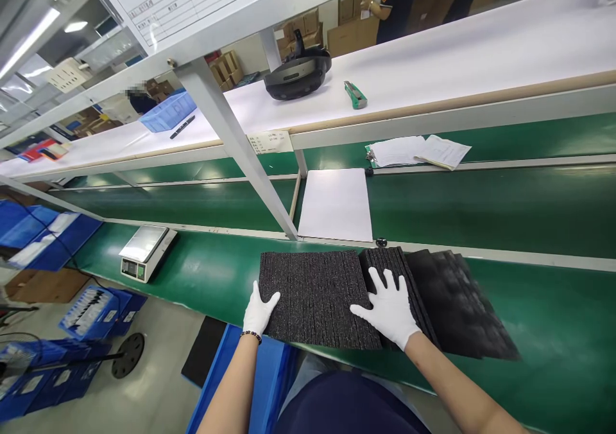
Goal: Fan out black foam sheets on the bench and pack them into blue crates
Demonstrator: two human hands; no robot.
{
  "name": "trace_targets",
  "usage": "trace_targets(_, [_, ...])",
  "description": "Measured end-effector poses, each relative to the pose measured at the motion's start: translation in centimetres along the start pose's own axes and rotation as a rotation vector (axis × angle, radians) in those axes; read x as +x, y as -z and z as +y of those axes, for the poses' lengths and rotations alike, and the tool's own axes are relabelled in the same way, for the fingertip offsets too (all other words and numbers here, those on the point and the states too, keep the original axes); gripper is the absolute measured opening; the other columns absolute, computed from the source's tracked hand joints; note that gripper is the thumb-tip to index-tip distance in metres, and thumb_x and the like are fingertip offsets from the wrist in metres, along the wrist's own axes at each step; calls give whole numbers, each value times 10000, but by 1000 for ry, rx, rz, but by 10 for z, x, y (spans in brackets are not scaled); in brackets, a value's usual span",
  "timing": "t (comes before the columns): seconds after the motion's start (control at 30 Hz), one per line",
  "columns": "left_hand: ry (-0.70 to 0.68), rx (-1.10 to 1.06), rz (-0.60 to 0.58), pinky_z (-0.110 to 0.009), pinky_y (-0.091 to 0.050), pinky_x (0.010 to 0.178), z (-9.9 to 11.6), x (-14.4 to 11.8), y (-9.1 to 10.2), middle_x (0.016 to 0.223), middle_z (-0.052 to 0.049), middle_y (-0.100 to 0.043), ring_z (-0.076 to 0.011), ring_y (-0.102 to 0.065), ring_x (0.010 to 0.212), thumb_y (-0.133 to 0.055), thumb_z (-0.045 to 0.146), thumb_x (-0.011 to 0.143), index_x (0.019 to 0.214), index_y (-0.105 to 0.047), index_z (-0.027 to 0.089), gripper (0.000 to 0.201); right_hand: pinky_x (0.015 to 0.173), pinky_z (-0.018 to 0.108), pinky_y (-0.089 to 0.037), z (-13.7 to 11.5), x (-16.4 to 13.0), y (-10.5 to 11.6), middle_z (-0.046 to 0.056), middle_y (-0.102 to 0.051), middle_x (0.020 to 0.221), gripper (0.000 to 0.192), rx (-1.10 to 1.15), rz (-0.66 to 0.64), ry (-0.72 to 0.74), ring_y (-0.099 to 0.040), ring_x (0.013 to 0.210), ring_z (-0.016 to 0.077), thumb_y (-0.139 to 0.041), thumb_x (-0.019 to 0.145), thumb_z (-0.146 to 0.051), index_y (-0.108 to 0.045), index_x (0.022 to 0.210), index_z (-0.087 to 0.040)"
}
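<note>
A stack of black foam sheets [312, 293] stands on edge on the green bench [553, 331] near its front edge. My left hand [258, 311], in a white glove, presses flat against the stack's left end. My right hand [389, 309], also gloved, rests with fingers spread on top of the stack's right part. Further right, more black foam sheets [462, 312] lie fanned and leaning over.
A digital scale [144, 250] sits on the bench at the left. A white sheet [335, 204] and papers [418, 151] lie on the conveyor behind. On the white shelf are a black headset [297, 73] and a green cutter [355, 94]. Blue bins [96, 312] stand on the floor. A person [394, 0] stands beyond.
</note>
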State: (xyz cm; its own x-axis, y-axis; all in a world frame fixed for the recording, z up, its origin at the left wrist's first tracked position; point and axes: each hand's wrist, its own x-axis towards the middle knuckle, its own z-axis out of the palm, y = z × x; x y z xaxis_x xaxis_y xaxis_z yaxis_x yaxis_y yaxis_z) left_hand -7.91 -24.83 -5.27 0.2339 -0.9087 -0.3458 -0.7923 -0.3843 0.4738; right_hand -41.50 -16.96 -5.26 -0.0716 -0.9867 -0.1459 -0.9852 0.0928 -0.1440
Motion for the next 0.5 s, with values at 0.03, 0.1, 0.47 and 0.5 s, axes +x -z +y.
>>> trace_targets(0.03, [3,5,-2,-356,-392,1065,1,0,0,1488,-158,-431,-286,-467,1327,-604,568,804,1528,-140,164,950,1126,610,-63,0,1,-2,80,-314,1546,707,-12,9,-5,-191,1399,440,-381,789,-787,-762,1030,-243])
trace_targets(0.1, [1,11,-8,-358,-389,1065,1,-1,1,1489,-166,-427,-291,-468,1326,-602,566,805,1529,-136,157,952,1123,613,-71,4,1,-6,77,-325,1541,709,-41,42,-2,-210,1394,434,-375,792,-787,-745,1082,-257])
trace_targets(0.47, [4,-18,-14,-353,-373,1075,2,-1,2,1492,-162,-424,-290,-449,1341,-627,553,786,1528,-143,156,970,1084,601,-188,19,-7,-18,125,-431,1468,586,-154,188,26,-337,1322,403,-481,806,-421,-559,1356,-235])
trace_targets(0.5, [5,-21,-17,-354,-369,1079,2,-1,2,1493,-165,-422,-291,-445,1344,-628,547,788,1528,-142,150,971,1081,597,-192,14,-6,-16,105,-438,1465,526,-139,173,63,-347,1318,397,-468,816,-371,-594,1319,-276])
